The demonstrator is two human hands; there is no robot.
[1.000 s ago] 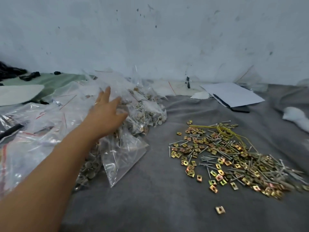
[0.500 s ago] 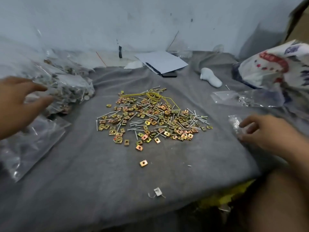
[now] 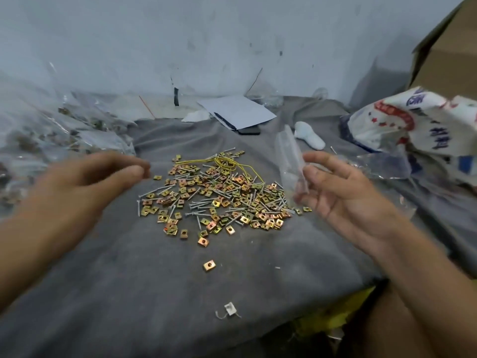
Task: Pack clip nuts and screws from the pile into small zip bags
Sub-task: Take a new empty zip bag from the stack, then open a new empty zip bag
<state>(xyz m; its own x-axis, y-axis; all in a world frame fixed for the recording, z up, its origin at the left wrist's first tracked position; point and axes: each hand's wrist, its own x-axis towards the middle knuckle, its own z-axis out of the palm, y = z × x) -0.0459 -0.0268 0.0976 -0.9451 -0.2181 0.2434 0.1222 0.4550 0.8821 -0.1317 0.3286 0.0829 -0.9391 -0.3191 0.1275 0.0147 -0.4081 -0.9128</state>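
A pile of brass-coloured clip nuts and silver screws lies spread on the grey cloth, with a yellow rubber band on its far side. One stray clip nut lies nearer me. My right hand is raised at the pile's right edge and holds a small clear zip bag upright between thumb and fingers. My left hand hovers over the cloth left of the pile, fingers loosely extended and holding nothing.
A heap of filled clear bags lies at the far left. White paper over a dark phone sits at the back. A printed plastic sack, loose clear bags and a cardboard box are at the right. A white tag lies near the cloth's front edge.
My left hand left the heap of filled bags and moved right toward the pile. My right hand picked a small clear bag off the cloth at the right and lifted it.
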